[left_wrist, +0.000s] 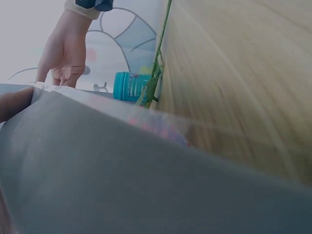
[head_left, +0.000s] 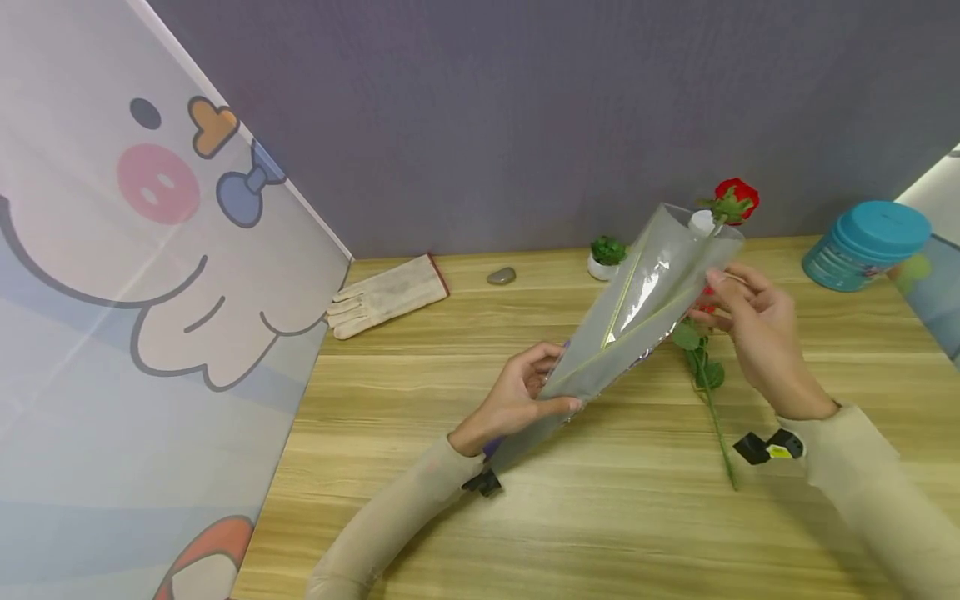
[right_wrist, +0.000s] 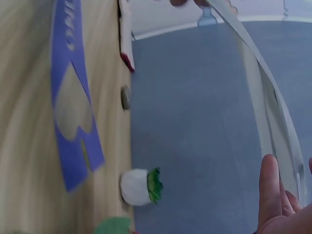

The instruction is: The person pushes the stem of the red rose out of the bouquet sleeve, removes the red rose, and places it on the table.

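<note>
A grey, partly clear flower sleeve slants across the middle of the head view, its wide mouth toward the back right. My left hand grips its lower part, thumb on the near face. At the mouth's right edge, my right hand pinches the film between thumb and fingers. One red rose shows its head just beyond the mouth, beside a white piece. A second rose's green stem lies on the table, its red head partly hidden behind my right fingers. A purple lettered band shows in the right wrist view.
Along the back stand a small potted plant and a teal tub. A grey stone and a pale glove with red trim lie farther left. Grey and cartoon-printed panels border the wooden table.
</note>
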A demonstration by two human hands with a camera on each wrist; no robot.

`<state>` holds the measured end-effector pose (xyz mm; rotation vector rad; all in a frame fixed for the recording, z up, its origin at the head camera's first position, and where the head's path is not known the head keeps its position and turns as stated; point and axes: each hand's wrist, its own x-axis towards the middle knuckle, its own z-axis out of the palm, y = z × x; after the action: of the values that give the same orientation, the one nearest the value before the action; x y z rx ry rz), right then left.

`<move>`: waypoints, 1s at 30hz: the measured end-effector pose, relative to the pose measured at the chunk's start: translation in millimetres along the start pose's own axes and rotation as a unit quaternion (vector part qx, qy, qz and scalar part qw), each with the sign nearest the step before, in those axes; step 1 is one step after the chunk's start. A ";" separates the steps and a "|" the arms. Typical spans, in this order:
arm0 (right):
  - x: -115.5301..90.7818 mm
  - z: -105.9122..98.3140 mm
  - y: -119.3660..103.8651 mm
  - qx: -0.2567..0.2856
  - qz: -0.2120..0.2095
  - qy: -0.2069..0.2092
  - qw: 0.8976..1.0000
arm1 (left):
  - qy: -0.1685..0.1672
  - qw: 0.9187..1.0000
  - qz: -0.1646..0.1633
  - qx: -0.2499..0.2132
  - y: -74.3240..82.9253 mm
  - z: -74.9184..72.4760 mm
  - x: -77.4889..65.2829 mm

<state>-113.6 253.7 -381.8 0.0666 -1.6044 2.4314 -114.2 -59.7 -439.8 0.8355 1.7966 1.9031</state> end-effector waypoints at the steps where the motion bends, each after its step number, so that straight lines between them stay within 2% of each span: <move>1: 3.1 -2.2 -3.0 0.009 -0.002 0.005 1.000 | -0.004 1.000 0.002 -0.003 -0.2 -0.2 -0.4; 7: 17.9 -12.3 -15.8 0.059 -0.005 0.020 0.998 | -0.026 0.999 0.014 -0.023 -1.7 -1.0 -4.1; 14: 30.5 -23.2 -23.6 0.116 0.057 0.040 0.991 | -0.041 0.999 0.017 -0.012 -3.8 0.4 -6.9; 18: 31.7 -28.4 -24.5 0.118 0.090 0.051 0.988 | -0.043 0.999 0.008 0.017 -3.7 -0.4 -6.6; 23: 31.4 -32.2 -23.5 0.117 0.108 0.044 0.986 | -0.031 0.999 0.000 0.039 -3.9 -0.5 -6.3; 30: 31.2 -33.1 -22.4 0.098 0.122 0.044 0.987 | -0.015 0.999 0.002 0.030 -6.6 0.7 -6.1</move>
<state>-136.3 297.4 -369.8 -0.2147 -1.4044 2.7272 -110.0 -62.5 -447.3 0.8829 1.8444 1.8373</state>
